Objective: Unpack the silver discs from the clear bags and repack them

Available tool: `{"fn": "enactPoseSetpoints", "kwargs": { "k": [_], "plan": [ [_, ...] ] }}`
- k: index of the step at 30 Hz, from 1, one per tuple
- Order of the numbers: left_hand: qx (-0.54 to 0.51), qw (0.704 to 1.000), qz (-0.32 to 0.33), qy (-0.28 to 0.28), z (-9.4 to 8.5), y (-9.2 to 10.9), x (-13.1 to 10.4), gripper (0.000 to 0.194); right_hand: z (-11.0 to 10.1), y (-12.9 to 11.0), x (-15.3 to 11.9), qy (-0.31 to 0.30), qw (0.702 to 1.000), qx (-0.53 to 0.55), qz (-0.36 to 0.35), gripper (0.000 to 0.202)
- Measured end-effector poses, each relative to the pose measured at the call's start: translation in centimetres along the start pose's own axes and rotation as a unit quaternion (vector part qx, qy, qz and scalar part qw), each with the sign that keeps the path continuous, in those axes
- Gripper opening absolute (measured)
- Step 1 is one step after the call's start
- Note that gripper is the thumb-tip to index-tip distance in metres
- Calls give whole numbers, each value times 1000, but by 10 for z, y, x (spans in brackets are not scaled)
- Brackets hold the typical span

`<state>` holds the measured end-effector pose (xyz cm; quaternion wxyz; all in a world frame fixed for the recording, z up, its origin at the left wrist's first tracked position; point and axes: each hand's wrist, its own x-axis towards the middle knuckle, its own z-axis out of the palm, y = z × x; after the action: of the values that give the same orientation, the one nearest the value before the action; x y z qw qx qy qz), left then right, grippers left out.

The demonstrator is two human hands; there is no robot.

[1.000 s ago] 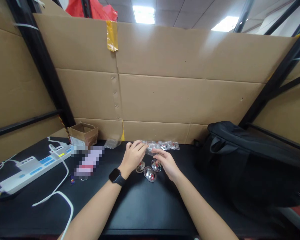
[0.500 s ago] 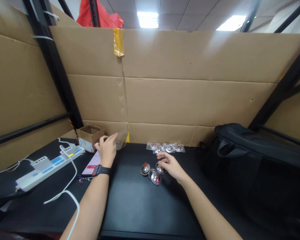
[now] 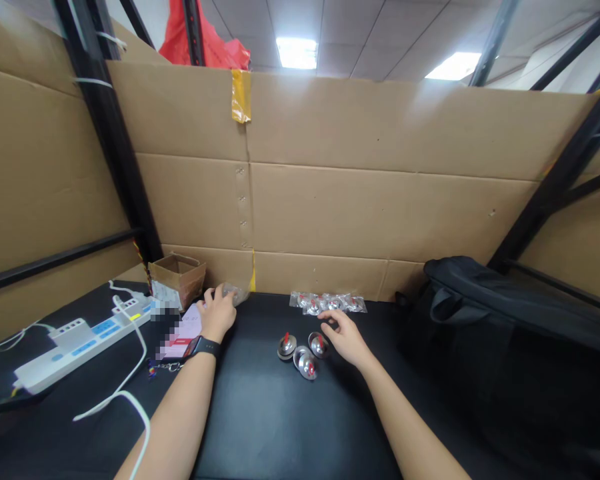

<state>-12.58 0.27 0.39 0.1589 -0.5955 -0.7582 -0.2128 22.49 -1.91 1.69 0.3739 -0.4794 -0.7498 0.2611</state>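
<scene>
1. A left hand reaches out over a black tabletop, its fingertips at the near left edge of a crumpled clear plastic wrap. The wrap lies beyond and slightly right of the fingers, near the foot of the cardboard wall, its longer side running roughly left to right.

2. The fingers of that hand are bent and slightly apart; whether they pinch the wrap or merely touch it cannot be told. A phone lies just left of the hand, with a small cardboard box behind it.

3. The right hand, well apart from the wrap, is the nearer of the two to a cluster of round metal pieces with red parts. The rightmost piece sits just on the near side of its fingertips; being round, the pieces show no clear long axis.

4. Thumb and forefinger of the right hand are parted, with nothing visible between them. Just beyond the fingertips, a row of clear packets stretches left to right along the wall.
</scene>
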Motion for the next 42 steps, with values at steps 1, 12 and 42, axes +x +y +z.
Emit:
{"fn": "enactPoseSetpoints", "kwargs": {
  "k": [1,12,42],
  "plan": [
    [-3,1000,3,19,-4,4,0,50,1,2,1,0,999,-52,-1,27],
    [-152,971,164,86,-40,71,-14,48,7,4,63,-52,932,-358,14,69],
    [-786,557,53,-263,-22,134,-43,53,18,-12,4,-35,921,388,31,57]
  ]
}}
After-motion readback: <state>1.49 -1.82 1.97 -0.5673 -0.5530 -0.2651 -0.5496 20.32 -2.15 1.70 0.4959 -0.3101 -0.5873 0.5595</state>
